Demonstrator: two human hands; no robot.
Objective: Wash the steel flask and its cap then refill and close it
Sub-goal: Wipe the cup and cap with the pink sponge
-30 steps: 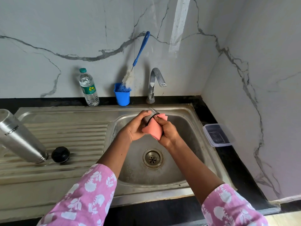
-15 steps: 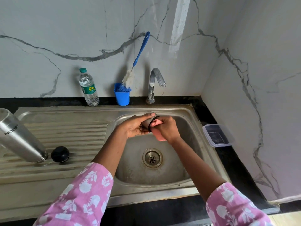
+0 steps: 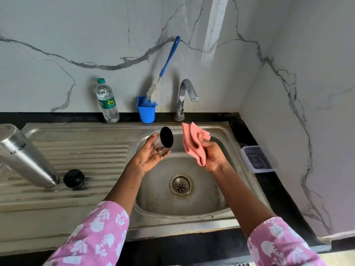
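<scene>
Over the sink basin (image 3: 221,191), the steel cap (image 3: 160,143) lies sideways in the curled fingers of the left hand (image 3: 150,157): light, rigid, probably slick when wet, best held round its wall. The right hand (image 3: 214,155) bunches a limp pink cloth (image 3: 191,144) just beside it, while the steel flask (image 3: 25,158) rests on the drainboard (image 3: 96,150), well apart.

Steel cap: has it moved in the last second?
Yes. The steel cap, in the left hand, has shifted left of the tap, away from the pink cloth.

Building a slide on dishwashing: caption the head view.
Over the sink, the left hand holds the steel cap, the right hand grips a pink cloth; the flask rests on the drainboard.
</scene>
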